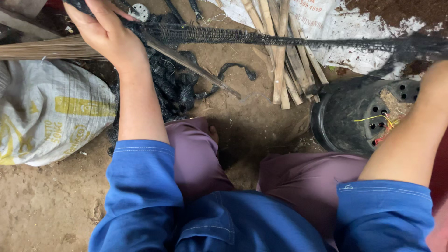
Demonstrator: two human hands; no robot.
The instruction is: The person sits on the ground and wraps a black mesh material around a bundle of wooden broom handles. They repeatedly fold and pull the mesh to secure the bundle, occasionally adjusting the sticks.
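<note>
My left hand (103, 29) is at the top left, fingers closed around the end of a black mesh net strip (280, 39) that stretches taut across the top to the right edge. My right forearm reaches to the right edge; the right hand itself is out of view. A thin bamboo slat (196, 69) slants down from under my left hand. More black netting (172, 88) lies bunched on the dirt below the left hand.
A bundle of bamboo slats (284, 56) lies on a white printed sack (326, 28). A black plastic pot (359, 114) lies on its side at right. A white woven bag (46, 112) sits at left. My knees in purple trousers are below.
</note>
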